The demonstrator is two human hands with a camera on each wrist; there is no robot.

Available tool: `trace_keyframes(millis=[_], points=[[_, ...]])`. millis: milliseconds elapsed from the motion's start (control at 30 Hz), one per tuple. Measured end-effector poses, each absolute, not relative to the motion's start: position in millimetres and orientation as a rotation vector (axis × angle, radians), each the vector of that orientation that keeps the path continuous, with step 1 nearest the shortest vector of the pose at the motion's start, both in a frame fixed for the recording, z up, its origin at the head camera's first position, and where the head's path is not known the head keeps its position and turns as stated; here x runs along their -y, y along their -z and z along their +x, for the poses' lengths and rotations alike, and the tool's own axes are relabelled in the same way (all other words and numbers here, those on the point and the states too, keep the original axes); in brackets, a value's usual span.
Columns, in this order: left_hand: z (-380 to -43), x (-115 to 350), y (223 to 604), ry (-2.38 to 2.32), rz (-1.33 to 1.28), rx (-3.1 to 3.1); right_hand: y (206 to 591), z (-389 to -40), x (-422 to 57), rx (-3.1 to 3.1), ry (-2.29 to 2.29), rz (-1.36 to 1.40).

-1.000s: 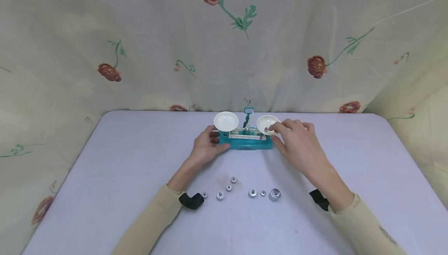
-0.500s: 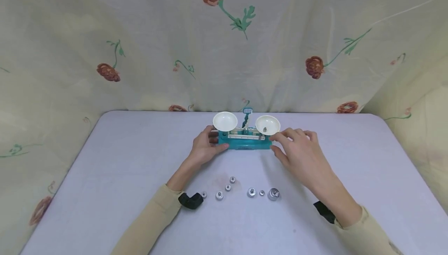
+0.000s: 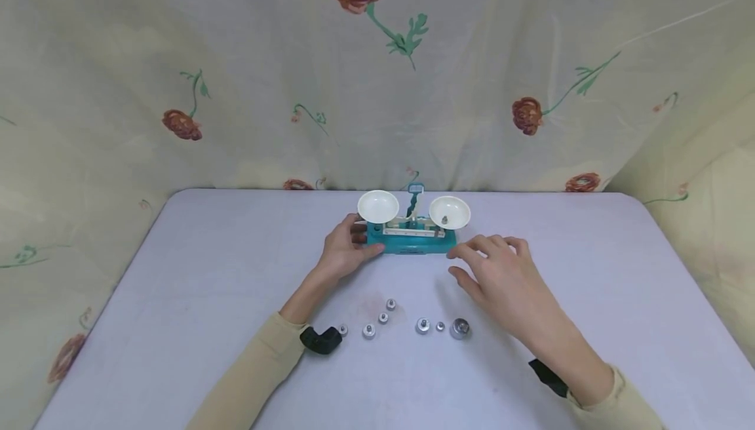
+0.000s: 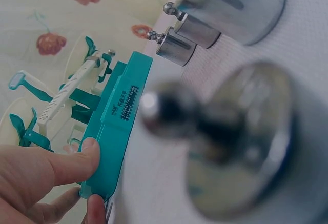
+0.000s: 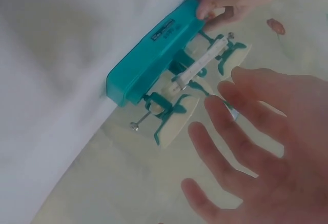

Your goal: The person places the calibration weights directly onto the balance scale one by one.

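A teal balance scale [image 3: 411,244] stands near the back of the table with a white left pan [image 3: 378,206] and a white right pan [image 3: 455,208]. One small metal weight [image 3: 445,220] sits in the right pan. My left hand [image 3: 344,248] grips the left end of the base; in the left wrist view its thumb [image 4: 84,160] lies on the front face. My right hand [image 3: 501,276] hovers in front of the scale's right end, apart from it. Its fingers are spread and loosely bent, with nothing between them, as the right wrist view shows.
Several metal weights stand on the table in front of the scale, among them a large weight [image 3: 460,328], a medium weight [image 3: 423,326] and a small weight [image 3: 391,305]. One weight [image 3: 343,330] is close to the left wrist's black strap [image 3: 321,339]. A flowered curtain [image 3: 253,89] hangs behind.
My right hand has let go of the small weight in the right pan and drawn back toward the front. My left hand has stayed on the base.
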State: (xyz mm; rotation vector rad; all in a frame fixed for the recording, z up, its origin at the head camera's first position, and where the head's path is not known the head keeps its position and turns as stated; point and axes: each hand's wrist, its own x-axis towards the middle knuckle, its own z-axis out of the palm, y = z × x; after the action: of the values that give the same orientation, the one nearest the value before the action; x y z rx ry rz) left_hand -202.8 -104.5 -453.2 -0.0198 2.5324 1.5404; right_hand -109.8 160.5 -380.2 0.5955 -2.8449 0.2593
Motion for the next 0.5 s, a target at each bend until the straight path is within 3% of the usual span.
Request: trace_keyframes(millis=[500], points=[[-204.4, 103.3, 452.6, -1.524, -0.033, -2.535, 388.3, -87.4, -145.9, 2.88, -0.231, 0.701]])
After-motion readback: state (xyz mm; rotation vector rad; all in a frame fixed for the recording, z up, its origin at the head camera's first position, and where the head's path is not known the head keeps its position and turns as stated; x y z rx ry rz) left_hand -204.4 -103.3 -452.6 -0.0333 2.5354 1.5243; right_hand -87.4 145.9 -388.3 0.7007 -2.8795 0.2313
